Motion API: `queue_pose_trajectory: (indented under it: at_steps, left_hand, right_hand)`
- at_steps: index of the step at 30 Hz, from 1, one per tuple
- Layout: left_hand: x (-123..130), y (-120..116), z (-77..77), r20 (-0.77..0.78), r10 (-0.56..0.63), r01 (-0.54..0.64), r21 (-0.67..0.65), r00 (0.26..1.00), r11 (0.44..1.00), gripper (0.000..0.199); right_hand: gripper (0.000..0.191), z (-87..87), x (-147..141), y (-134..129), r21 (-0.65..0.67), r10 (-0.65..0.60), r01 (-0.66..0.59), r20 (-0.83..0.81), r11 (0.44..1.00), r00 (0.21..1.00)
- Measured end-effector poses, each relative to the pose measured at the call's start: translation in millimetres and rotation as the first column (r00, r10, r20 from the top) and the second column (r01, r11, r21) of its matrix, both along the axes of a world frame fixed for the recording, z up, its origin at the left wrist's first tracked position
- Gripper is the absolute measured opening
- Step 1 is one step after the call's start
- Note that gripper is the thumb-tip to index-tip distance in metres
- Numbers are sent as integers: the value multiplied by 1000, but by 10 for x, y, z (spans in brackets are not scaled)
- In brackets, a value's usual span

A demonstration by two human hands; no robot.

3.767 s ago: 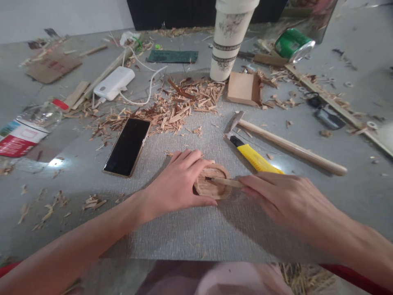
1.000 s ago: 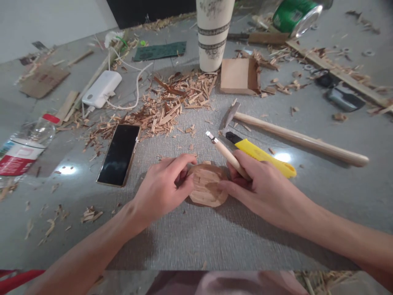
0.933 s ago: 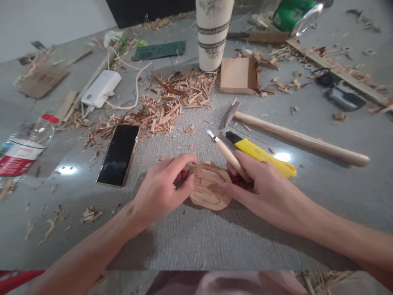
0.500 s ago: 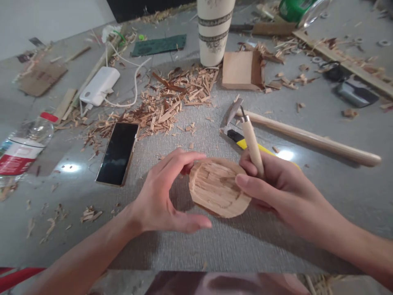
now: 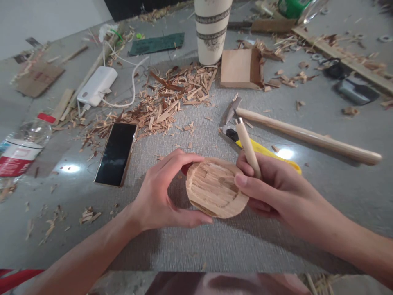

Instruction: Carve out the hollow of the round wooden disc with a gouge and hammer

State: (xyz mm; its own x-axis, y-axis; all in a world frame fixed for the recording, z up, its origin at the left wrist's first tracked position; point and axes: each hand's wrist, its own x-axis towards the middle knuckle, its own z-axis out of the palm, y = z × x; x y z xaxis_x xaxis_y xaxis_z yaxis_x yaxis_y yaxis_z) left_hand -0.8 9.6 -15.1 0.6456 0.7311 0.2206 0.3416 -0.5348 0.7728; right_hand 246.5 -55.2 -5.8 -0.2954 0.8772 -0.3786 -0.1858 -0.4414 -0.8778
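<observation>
A round piece of wood (image 5: pixel 211 188) with a shallow carved hollow and a raised rim is held between both hands above the table. My left hand (image 5: pixel 156 192) curves around its left side, fingers at the far edge and thumb along the near edge. My right hand (image 5: pixel 282 184) pinches the right edge, its thumb on the rim. Tucked in the same right hand is a carving gouge (image 5: pixel 248 147), wooden handle upright and thin dark shank pointing away. Its tip overlaps the hammer in view. Just beyond lies a yellow-handled cutter (image 5: pixel 267 153), partly hidden by the right hand.
A long-handled hammer (image 5: pixel 310 133) lies at right. Wood shavings (image 5: pixel 166 108) are heaped beyond the hands, near a phone (image 5: pixel 116 153), a white power bank (image 5: pixel 97 86) with cable, a paper cup (image 5: pixel 211 41) and a cardboard tray (image 5: pixel 238 67). A plastic bottle (image 5: pixel 23 151) lies far left.
My left thumb has come up against the near edge of the wooden piece. The wooden piece has shifted slightly left and tilted, with the gouge moving slightly left too.
</observation>
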Motion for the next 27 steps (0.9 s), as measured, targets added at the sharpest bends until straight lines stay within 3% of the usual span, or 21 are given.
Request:
queue_pose_trajectory:
  at_steps: [3, 6, 9, 12, 15, 19, 27]
  left_hand:
    - [-15, 35, 9, 27, -26, 28, -74, 999, 997, 73]
    - [-60, 104, 19, -2, -106, 106, -81, 994, 991, 70]
    - [-108, 179, 24, -195, -205, 219, 49, 959, 975, 65]
    - [-137, 217, 22, -313, -225, 276, 130, 923, 952, 62]
    - [-147, 212, 20, -335, -216, 266, 111, 917, 957, 72]
    - [-133, 182, 17, -297, -159, 194, 94, 942, 976, 73]
    - [-62, 156, 14, -227, -130, 164, 136, 965, 977, 63]
  right_hand:
    - [40, 24, 37, 39, 75, 63, -71, 114, 995, 992]
    - [41, 68, 126, 108, 266, 55, -205, 481, 942, 875]
    - [43, 94, 226, 160, 482, -169, -332, 736, 811, 656]
    - [27, 79, 285, 167, 600, -336, -450, 774, 661, 537]
    - [7, 61, 294, 142, 638, -373, -474, 755, 607, 539]
    - [5, 94, 278, 104, 667, -407, -423, 726, 613, 554]
    - [11, 86, 263, 72, 642, -320, -510, 748, 573, 582]
